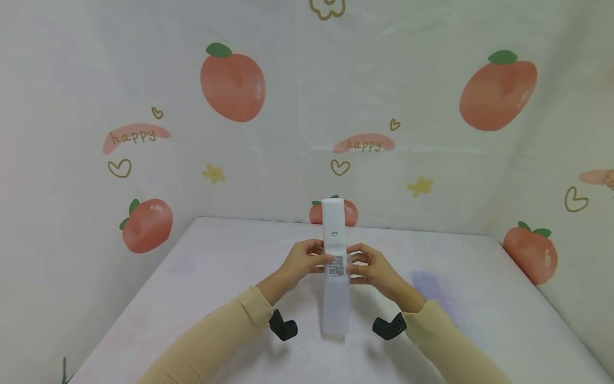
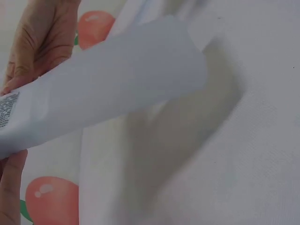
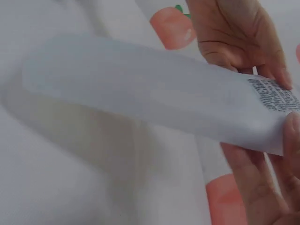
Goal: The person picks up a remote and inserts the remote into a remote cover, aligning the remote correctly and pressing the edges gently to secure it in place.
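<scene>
A tall, narrow white container (image 1: 334,218) stands out in the middle of the head view, with a small slot on its upper front. Its longer lower part (image 1: 337,309) looks frosted and smooth; whether its bottom touches the table cannot be told. My left hand (image 1: 306,260) grips it from the left, thumb across the front at the printed label (image 1: 336,266). From the other side my right hand (image 1: 376,271) holds it, thumb at the label's right edge and fingers spread along the side. Both wrist views show the pale lower part (image 2: 126,75) reaching toward the camera.
The white table (image 1: 230,256) has a purple patch (image 1: 434,290) at right. Behind it hangs a white backdrop (image 1: 297,69) printed with fruit and "happy" lettering. A black device (image 1: 284,325) sits at my left wrist, another (image 1: 389,326) at my right.
</scene>
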Available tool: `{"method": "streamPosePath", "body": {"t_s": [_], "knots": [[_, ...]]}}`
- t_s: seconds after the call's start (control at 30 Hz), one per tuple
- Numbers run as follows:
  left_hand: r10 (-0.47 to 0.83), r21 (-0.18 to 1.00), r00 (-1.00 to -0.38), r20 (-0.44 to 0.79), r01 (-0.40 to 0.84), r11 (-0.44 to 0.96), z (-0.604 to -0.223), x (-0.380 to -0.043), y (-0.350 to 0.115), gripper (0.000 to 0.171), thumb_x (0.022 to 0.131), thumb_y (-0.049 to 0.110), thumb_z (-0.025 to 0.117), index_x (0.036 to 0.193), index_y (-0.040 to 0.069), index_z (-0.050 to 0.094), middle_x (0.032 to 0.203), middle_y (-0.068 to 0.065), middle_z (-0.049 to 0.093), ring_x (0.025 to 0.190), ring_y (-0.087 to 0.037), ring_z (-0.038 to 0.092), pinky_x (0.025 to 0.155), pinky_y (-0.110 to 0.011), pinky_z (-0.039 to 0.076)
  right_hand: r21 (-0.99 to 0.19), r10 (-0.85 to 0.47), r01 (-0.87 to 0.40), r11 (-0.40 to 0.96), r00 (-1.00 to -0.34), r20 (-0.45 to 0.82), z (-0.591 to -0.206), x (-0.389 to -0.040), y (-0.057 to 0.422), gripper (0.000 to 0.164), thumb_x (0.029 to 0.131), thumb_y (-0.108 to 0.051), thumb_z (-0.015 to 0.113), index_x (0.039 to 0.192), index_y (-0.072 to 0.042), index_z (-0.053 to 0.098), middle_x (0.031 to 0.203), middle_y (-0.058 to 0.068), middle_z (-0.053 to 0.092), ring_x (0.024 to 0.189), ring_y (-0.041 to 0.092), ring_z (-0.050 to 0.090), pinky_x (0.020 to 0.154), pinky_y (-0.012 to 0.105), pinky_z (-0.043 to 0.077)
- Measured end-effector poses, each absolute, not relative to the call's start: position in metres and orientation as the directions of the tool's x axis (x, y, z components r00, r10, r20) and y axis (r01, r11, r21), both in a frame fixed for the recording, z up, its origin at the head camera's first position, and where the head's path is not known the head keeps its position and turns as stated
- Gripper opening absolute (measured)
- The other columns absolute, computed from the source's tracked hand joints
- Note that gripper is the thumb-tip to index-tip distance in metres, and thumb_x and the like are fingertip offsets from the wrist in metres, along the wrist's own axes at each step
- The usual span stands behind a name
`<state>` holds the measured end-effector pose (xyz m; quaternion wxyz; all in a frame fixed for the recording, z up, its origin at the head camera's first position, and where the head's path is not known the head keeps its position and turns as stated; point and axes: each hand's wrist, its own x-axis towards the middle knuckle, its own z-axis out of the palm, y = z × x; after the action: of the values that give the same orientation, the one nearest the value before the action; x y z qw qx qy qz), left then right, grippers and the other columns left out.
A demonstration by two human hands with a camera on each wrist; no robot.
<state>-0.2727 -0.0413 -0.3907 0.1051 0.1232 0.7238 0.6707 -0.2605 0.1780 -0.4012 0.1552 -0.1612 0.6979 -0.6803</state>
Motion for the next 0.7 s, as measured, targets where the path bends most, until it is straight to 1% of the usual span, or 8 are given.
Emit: {"method": "streamPosePath", "body": {"t_s": [0.1, 0.23, 0.3, 0.37, 0.43, 0.5, 0.6, 0.7], "knots": [[0.338, 0.991, -0.941, 0.008, 0.053, 0.123, -0.3887, -0.2717, -0.0412, 0.039, 0.086, 0.014, 0.073, 0.118, -0.005, 0.061, 0.100, -0.011, 0.064, 0.084, -0.013, 0.062, 0.078, -0.037, 0.059, -0.999, -0.419, -0.033, 0.028, -0.908, 0.018, -0.4012, -0.2605, 0.1747, 0.038, 0.089, -0.002, 0.067, 0.120, 0.005, 0.048, 0.094, -0.001, 0.062, 0.086, 0.013, 0.066, 0.077, 0.035, 0.059], [0.333, 0.985, -0.943, 0.001, 0.058, 0.161, -0.3866, -0.2710, -0.0408, 0.037, 0.089, 0.016, 0.071, 0.118, -0.005, 0.062, 0.104, -0.014, 0.068, 0.085, -0.014, 0.065, 0.077, -0.037, 0.059, -0.998, -0.440, -0.053, 0.028, -0.897, 0.036, -0.4012, -0.2607, 0.1733, 0.041, 0.089, -0.004, 0.068, 0.122, 0.009, 0.046, 0.094, -0.002, 0.064, 0.087, 0.012, 0.067, 0.080, 0.034, 0.058], [0.327, 0.987, -0.945, 0.003, 0.056, 0.152, -0.3868, -0.2719, -0.0409, 0.036, 0.090, 0.015, 0.070, 0.117, -0.006, 0.062, 0.107, -0.017, 0.069, 0.086, -0.015, 0.067, 0.077, -0.037, 0.059, -0.998, -0.456, -0.060, 0.022, -0.889, 0.043, -0.4023, -0.2613, 0.1743, 0.040, 0.089, -0.004, 0.068, 0.121, 0.007, 0.048, 0.095, -0.003, 0.065, 0.088, 0.011, 0.067, 0.080, 0.032, 0.058], [0.326, 0.987, -0.945, 0.009, 0.060, 0.148, -0.3873, -0.2727, -0.0412, 0.035, 0.090, 0.015, 0.069, 0.116, -0.007, 0.062, 0.106, -0.018, 0.069, 0.085, -0.017, 0.068, 0.076, -0.037, 0.059, -0.998, -0.462, -0.058, 0.010, -0.886, 0.047, -0.4032, -0.2614, 0.1751, 0.034, 0.089, -0.004, 0.068, 0.117, 0.003, 0.051, 0.096, -0.004, 0.065, 0.089, 0.011, 0.067, 0.080, 0.031, 0.058], [0.330, 0.987, -0.944, 0.017, 0.068, 0.144, -0.3877, -0.2730, -0.0413, 0.035, 0.090, 0.015, 0.069, 0.115, -0.008, 0.062, 0.103, -0.019, 0.070, 0.083, -0.017, 0.069, 0.075, -0.037, 0.059, -0.999, -0.455, -0.052, -0.011, -0.889, 0.051, -0.4039, -0.2614, 0.1751, 0.026, 0.088, -0.003, 0.068, 0.110, -0.002, 0.054, 0.095, -0.004, 0.066, 0.089, 0.011, 0.067, 0.078, 0.030, 0.058], [0.335, 0.986, -0.942, 0.025, 0.080, 0.150, -0.3873, -0.2725, -0.0413, 0.035, 0.090, 0.016, 0.069, 0.115, -0.008, 0.062, 0.101, -0.019, 0.070, 0.080, -0.016, 0.068, 0.073, -0.037, 0.060, -0.998, -0.437, -0.051, -0.035, -0.897, 0.061, -0.4048, -0.2615, 0.1741, 0.019, 0.087, -0.003, 0.070, 0.100, -0.004, 0.057, 0.093, -0.004, 0.065, 0.086, 0.012, 0.068, 0.076, 0.031, 0.059], [0.356, 0.983, -0.934, 0.034, 0.096, 0.158, -0.3861, -0.2720, -0.0413, 0.036, 0.090, 0.017, 0.069, 0.115, -0.008, 0.062, 0.099, -0.018, 0.070, 0.079, -0.014, 0.068, 0.071, -0.036, 0.060, -0.996, -0.410, -0.059, -0.067, -0.909, 0.081, -0.4060, -0.2616, 0.1721, 0.015, 0.084, -0.006, 0.073, 0.090, -0.005, 0.059, 0.089, -0.002, 0.065, 0.082, 0.012, 0.068, 0.074, 0.031, 0.059], [0.387, 0.979, -0.921, 0.038, 0.111, 0.169, -0.3841, -0.2722, -0.0413, 0.037, 0.090, 0.018, 0.069, 0.115, -0.008, 0.062, 0.100, -0.019, 0.070, 0.080, -0.014, 0.067, 0.070, -0.035, 0.060, -0.995, -0.386, -0.066, -0.081, -0.918, 0.092, -0.4068, -0.2613, 0.1706, 0.013, 0.084, -0.007, 0.073, 0.085, -0.006, 0.060, 0.085, -0.003, 0.064, 0.080, 0.012, 0.068, 0.072, 0.030, 0.059]]}}
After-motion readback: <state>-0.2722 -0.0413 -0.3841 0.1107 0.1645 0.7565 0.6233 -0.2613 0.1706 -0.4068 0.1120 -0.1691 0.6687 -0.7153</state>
